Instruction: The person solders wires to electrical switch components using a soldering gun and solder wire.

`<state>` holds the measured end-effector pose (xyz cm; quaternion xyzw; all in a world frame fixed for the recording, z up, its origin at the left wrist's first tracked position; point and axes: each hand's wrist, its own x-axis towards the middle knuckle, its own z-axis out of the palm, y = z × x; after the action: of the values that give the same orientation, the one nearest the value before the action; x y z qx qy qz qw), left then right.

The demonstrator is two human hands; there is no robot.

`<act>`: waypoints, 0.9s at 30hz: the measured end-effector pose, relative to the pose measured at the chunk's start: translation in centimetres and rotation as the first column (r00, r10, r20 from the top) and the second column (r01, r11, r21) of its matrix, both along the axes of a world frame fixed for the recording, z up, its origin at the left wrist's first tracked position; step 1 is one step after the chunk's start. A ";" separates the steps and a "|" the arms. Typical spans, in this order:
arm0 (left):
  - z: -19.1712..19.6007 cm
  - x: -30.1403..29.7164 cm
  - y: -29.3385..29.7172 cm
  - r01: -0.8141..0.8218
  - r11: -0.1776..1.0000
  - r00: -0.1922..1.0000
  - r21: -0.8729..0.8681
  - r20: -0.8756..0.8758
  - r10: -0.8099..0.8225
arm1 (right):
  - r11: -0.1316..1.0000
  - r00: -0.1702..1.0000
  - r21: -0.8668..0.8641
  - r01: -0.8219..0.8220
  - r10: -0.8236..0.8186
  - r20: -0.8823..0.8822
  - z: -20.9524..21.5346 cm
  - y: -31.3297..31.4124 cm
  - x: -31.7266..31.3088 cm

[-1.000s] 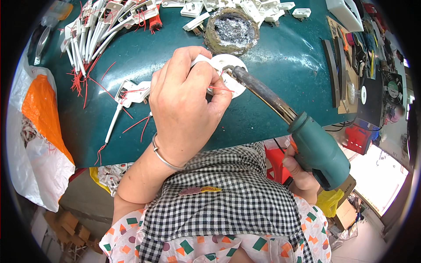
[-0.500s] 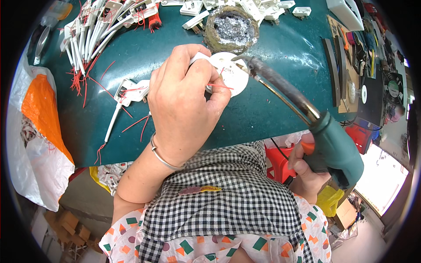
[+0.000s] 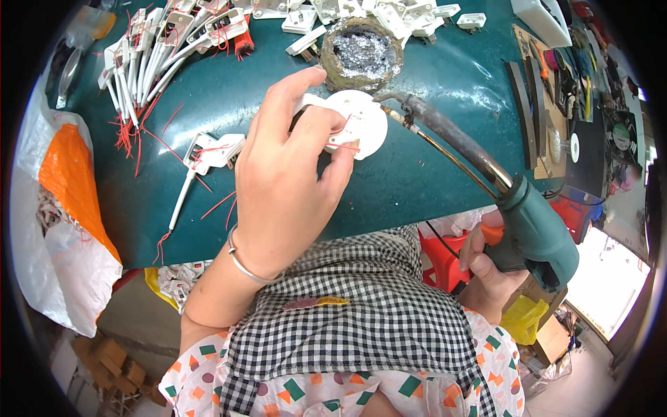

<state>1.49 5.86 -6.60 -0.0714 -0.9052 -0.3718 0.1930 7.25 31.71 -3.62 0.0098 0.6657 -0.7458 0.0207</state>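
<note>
My left hand is closed on a white round plastic piece, its thumb and a bent finger at the piece's left side. The index finger reaches out above them. A short red wire lies across the piece beside the thumb. My right hand grips the handle of a green soldering gun, fingers at its orange trigger. Its long dark barrel points up and left, with the tip at the disc's upper right rim. Whether the tip touches it I cannot tell. Just beyond stands a crusted round pot of silvery solder.
Bundled white plug housings with red wires lie at the far left. One wired housing lies left of my hand. More white plug parts sit behind the pot. Dark strips and tools are at right; an orange-white sack hangs left.
My left index finger has straightened and lifted, and the disc has shifted slightly left and nearer. The soldering gun's tip has moved from over the disc to its rim.
</note>
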 end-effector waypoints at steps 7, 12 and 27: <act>-0.3 0.6 -1.8 0.134 0.955 0.991 0.263 -0.036 -0.129 | 1.000 1.000 0.003 -0.007 0.007 0.010 0.6 0.6 -0.1; -1.0 -0.3 -1.1 0.043 0.996 0.952 -0.081 -0.300 -0.065 | 0.999 1.000 0.046 0.016 -0.016 0.006 0.3 1.1 0.1; -1.7 -1.0 0.6 -0.009 0.998 0.987 0.065 -0.161 0.019 | 0.978 0.984 0.151 -0.143 0.157 -0.089 -1.4 2.7 0.3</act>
<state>0.46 6.45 -8.29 -0.0888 -0.8748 -0.3921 0.2703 7.54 34.38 -5.03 -0.0765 0.7170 -0.6916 0.0427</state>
